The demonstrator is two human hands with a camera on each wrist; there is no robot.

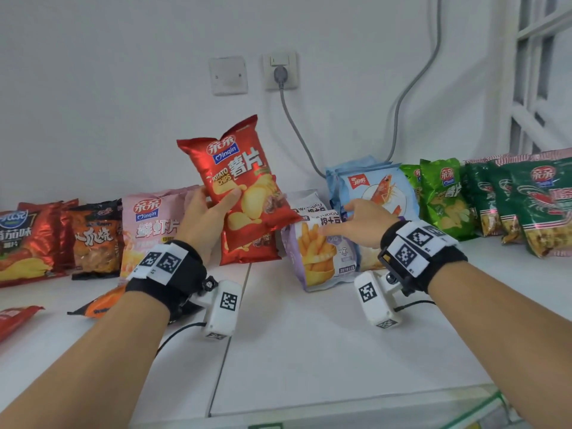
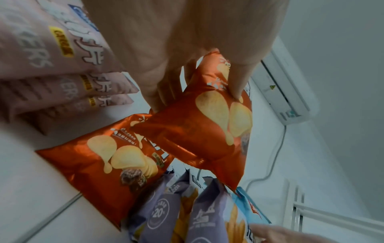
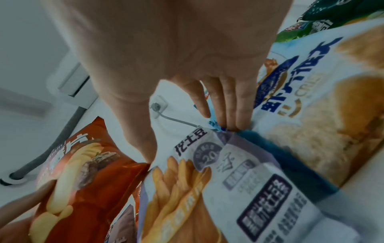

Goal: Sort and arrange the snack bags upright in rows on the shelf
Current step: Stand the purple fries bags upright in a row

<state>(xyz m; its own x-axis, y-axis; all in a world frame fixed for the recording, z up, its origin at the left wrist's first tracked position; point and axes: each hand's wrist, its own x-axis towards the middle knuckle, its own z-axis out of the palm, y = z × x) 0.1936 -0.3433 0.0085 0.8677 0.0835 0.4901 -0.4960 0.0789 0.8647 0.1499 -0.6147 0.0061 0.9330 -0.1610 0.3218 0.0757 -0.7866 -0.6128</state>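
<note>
The left hand [image 1: 208, 213] held a red chip bag [image 1: 244, 184] up in the air. The right hand [image 1: 360, 223] lay open, its fingers on a purple fries bag [image 1: 318, 258].

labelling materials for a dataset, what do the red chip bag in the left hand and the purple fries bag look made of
Red chip bag, gripped by the left hand: probably metallised plastic film, glossy; bright streaky glare and sharp crinkles. Purple fries bag, under the right hand: seemingly plastic film too, with a duller, satin finish; soft creases, little glare.
</note>
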